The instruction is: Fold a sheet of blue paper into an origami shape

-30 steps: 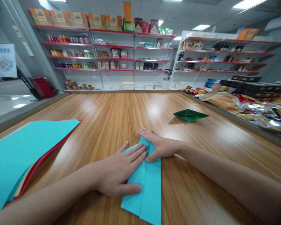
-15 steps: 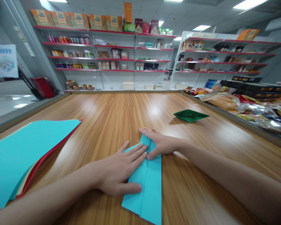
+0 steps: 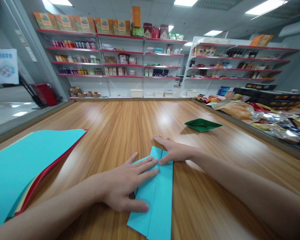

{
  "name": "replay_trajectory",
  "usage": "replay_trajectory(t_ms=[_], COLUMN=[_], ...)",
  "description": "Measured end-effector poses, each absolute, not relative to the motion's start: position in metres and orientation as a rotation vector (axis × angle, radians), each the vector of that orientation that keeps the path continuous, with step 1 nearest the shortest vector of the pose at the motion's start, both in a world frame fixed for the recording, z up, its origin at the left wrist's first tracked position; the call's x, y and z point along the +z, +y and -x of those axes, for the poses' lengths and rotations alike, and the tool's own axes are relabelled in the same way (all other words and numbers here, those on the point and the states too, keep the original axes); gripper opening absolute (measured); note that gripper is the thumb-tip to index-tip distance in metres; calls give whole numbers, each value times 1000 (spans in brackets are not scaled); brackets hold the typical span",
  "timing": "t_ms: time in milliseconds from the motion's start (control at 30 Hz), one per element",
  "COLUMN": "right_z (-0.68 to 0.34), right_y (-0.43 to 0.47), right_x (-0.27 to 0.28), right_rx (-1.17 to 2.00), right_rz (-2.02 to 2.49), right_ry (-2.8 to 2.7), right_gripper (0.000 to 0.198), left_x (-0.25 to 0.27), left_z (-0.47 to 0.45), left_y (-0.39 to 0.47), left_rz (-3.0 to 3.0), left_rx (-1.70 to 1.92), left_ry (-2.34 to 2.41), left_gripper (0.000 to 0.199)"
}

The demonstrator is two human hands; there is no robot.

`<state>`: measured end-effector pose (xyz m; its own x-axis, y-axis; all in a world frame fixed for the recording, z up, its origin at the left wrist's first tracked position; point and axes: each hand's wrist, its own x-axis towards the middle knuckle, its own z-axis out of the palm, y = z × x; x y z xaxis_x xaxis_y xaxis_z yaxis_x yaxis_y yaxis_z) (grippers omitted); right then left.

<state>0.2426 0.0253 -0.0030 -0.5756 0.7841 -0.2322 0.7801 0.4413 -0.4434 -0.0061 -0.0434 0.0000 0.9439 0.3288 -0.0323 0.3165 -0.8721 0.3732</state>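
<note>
A light-blue sheet of paper (image 3: 161,196), folded into a long strip with a crease down its middle, lies on the wooden table before me. My left hand (image 3: 126,183) rests flat across its left side, fingers spread and the thumb lower down on the paper. At the upper right of the strip is my right hand (image 3: 176,150), its thumb on the paper near the centre crease and its other fingers stretched past the edge. Part of the paper's left side is hidden beneath my left hand.
A stack of coloured paper (image 3: 37,163), blue on top with red and cream below, lies at the left. A green folded paper boat (image 3: 203,125) sits at the right. Packaged snacks (image 3: 272,116) line the right edge, and stocked shelves (image 3: 120,63) stand behind the table.
My right hand has shifted slightly right, uncovering more of the strip's top end. My left hand stays nearly in place on the paper. The view has tilted a little.
</note>
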Motion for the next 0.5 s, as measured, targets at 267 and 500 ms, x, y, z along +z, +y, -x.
replay_trajectory(t_ms=[267, 500], right_z=[-245, -245], right_y=[27, 23], right_x=[-5, 0], right_rx=[808, 804], right_rz=[1422, 1463], right_ry=[-2660, -2628], right_gripper=[110, 108], left_x=[2, 1], left_z=[-3, -5], left_y=[-46, -46], left_rz=[-2743, -2759], left_rx=[97, 154], left_ry=[560, 566], left_gripper=[75, 67])
